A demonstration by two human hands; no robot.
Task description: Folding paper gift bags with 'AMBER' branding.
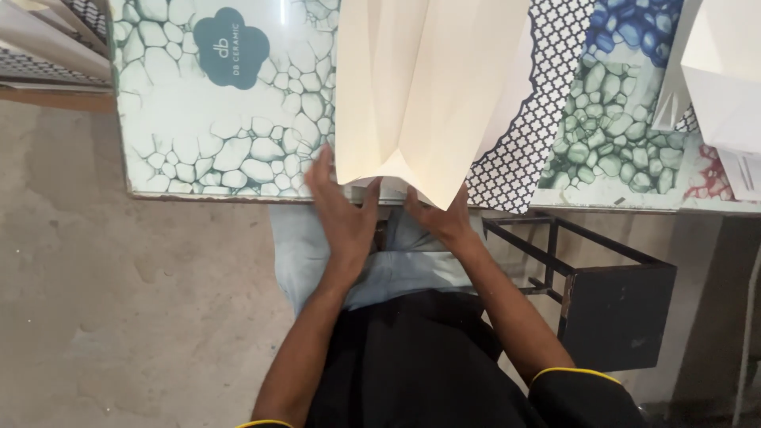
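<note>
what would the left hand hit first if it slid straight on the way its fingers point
Probably the folded bottom edge of the cream paper bag: the left hand points up the green pebble-patterned tabletop, thumb already at the fold. Depth is unclear.

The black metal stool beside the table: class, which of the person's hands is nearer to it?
Right. The right hand presses the cream paper bag's bottom edge, on the side toward the black metal stool; the left hand lies farther away, across the bag.

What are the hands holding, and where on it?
Both hands, left hand and right hand, press the cream paper bag at its folded near end; a closed grip cannot be told.
</note>
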